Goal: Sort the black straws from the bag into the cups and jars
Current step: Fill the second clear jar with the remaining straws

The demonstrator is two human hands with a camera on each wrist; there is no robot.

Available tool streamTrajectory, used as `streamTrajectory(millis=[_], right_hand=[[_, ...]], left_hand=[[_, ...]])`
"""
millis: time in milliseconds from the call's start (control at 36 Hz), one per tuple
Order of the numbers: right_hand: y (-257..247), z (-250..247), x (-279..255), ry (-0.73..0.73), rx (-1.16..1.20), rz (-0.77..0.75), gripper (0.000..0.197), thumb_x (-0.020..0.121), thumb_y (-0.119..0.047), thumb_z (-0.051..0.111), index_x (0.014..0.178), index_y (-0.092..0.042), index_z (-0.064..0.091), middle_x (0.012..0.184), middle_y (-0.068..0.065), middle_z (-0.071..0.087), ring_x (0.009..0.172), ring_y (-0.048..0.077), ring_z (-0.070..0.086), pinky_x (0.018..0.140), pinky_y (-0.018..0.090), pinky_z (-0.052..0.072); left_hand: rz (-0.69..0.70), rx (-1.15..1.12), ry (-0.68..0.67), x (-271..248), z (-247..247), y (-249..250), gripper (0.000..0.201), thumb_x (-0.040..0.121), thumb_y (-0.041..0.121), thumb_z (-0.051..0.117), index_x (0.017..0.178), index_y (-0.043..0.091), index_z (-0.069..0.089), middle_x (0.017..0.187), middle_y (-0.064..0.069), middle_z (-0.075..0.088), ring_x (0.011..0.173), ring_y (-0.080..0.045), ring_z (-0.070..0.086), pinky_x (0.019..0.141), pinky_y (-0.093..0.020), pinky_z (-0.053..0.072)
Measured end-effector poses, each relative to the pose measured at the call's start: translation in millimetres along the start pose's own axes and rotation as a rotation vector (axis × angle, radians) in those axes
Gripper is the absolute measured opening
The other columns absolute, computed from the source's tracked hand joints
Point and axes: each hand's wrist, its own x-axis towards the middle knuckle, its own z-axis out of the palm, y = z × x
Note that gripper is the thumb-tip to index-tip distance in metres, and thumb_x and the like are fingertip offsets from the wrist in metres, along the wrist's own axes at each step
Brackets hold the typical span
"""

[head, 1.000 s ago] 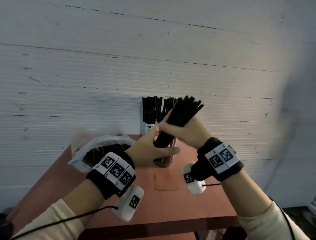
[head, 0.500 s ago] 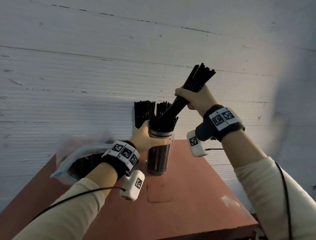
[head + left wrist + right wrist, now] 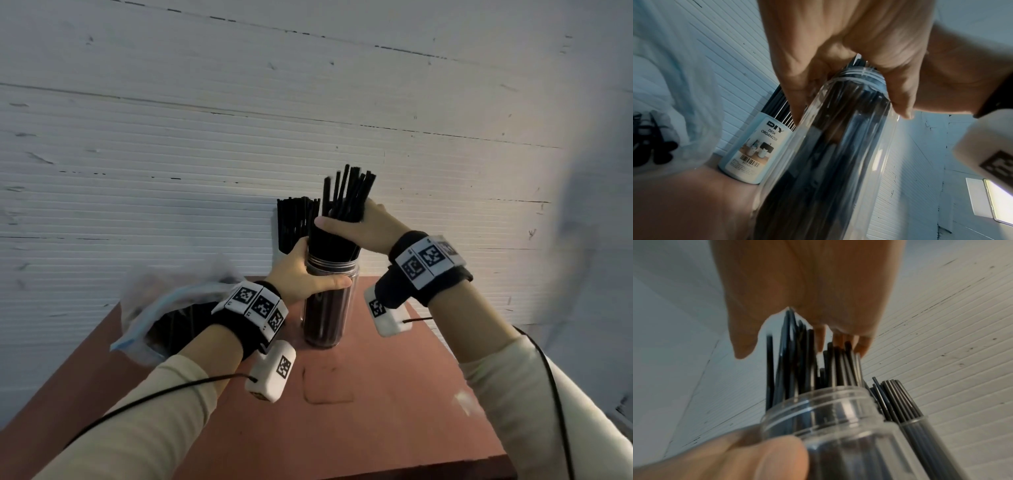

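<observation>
A clear jar (image 3: 330, 308) stands on the red-brown table (image 3: 383, 404), packed with black straws (image 3: 347, 195) that rise upright out of its mouth. My left hand (image 3: 308, 274) grips the jar just under its threaded neck, thumb across the front. My right hand (image 3: 347, 224) holds the bundle above the rim, thumb in front and fingers behind. In the left wrist view the jar (image 3: 838, 146) runs down from my left hand (image 3: 838, 48). The right wrist view shows the straws (image 3: 797, 363) between the thumb and fingers of my right hand (image 3: 807, 288), above the jar's mouth (image 3: 824, 404).
A white cup (image 3: 756, 146) labelled "desk organizer", full of straws (image 3: 294, 219), stands against the wall behind the jar. A clear plastic bag (image 3: 178, 301) with more straws lies at the table's left. The corrugated white wall (image 3: 171, 154) closes the back; the table's edges are near.
The right hand brought the bundle down from a high tilt to stand upright in the jar. The left hand moved from the bundle to the jar's neck and stays there.
</observation>
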Motion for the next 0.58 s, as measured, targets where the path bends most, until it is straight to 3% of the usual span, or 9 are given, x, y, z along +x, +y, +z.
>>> streamTrajectory(millis=[56,139,222,278,361,417,444,500,583], right_hand=[[0,3,-6,0.048,0.073,-0.034,0.065,0.059,-0.087,0.057,0.101,-0.039,0.058,0.116,0.0,0.057,0.114,0.023,0.052,0.097,0.045,0.047],[-3,2,-17,0.229,0.319,-0.142,0.085,0.073,-0.052,0.076,0.139,-0.026,0.03,0.139,-0.001,0.04,0.124,0.013,0.044,0.103,0.03,0.041],[-9,-3,-20,0.317,0.323,-0.346,0.089,0.082,-0.03,0.074,0.148,-0.026,0.015,0.151,0.002,0.029,0.133,0.013,0.037,0.105,0.023,0.036],[-12,-2,-17,0.291,0.144,-0.426,0.072,0.091,-0.024,0.064,0.15,-0.019,0.023,0.154,0.003,0.029,0.136,0.01,0.032,0.111,0.023,0.031],[-8,6,-14,0.18,-0.155,-0.422,0.04,0.099,-0.029,0.049,0.136,-0.015,0.05,0.145,0.002,0.044,0.137,0.015,0.033,0.115,0.034,0.025],[-3,14,-16,0.109,-0.181,-0.392,0.032,0.101,-0.031,0.044,0.12,-0.012,0.061,0.12,0.001,0.059,0.111,0.013,0.05,0.099,0.033,0.039],[-2,16,-18,0.099,-0.168,-0.381,0.032,0.101,-0.031,0.043,0.117,-0.011,0.061,0.113,0.001,0.061,0.101,0.011,0.052,0.09,0.026,0.039],[2,18,-22,0.137,-0.165,-0.383,0.036,0.1,-0.033,0.044,0.13,-0.014,0.055,0.13,0.0,0.057,0.115,0.011,0.051,0.096,0.018,0.033],[2,17,-25,0.213,-0.122,-0.398,0.047,0.099,-0.035,0.046,0.144,-0.021,0.041,0.15,-0.004,0.039,0.137,0.009,0.034,0.107,0.016,0.021]], left_hand=[[0.002,0.01,0.001,0,1,0,0.107,0.047,0.056,0.085,0.138,0.026,0.038,0.118,0.013,0.064,0.111,-0.007,0.061,0.103,-0.038,0.047],[0.01,0.012,0.004,0,2,0,0.097,0.058,0.047,0.087,0.138,0.027,0.037,0.119,0.014,0.062,0.112,-0.007,0.059,0.104,-0.034,0.044],[0.027,0.005,0.007,-1,3,-1,0.091,0.067,0.038,0.087,0.141,0.027,0.035,0.117,0.016,0.061,0.111,-0.005,0.058,0.1,-0.029,0.043],[0.037,0.001,0.01,0,5,-2,0.096,0.063,0.044,0.087,0.141,0.029,0.033,0.12,0.015,0.061,0.114,-0.006,0.057,0.104,-0.031,0.042],[0.06,-0.014,-0.002,-1,8,-4,0.11,0.054,0.058,0.083,0.145,0.034,0.025,0.132,0.014,0.056,0.123,-0.005,0.053,0.109,-0.036,0.041],[0.061,-0.02,-0.003,-2,9,-4,0.112,0.058,0.056,0.082,0.149,0.032,0.02,0.135,0.012,0.054,0.125,-0.004,0.051,0.109,-0.035,0.041],[0.062,-0.024,0.004,-2,10,-4,0.11,0.062,0.052,0.082,0.15,0.028,0.02,0.134,0.011,0.054,0.124,-0.004,0.052,0.109,-0.034,0.041],[0.063,-0.038,0.019,-2,10,-4,0.099,0.071,0.042,0.082,0.149,0.023,0.024,0.132,0.008,0.056,0.12,-0.004,0.054,0.108,-0.033,0.042],[0.043,-0.055,0.011,-3,10,-2,0.093,0.076,0.038,0.08,0.149,0.024,0.023,0.133,0.009,0.056,0.12,-0.003,0.054,0.104,-0.027,0.041]])
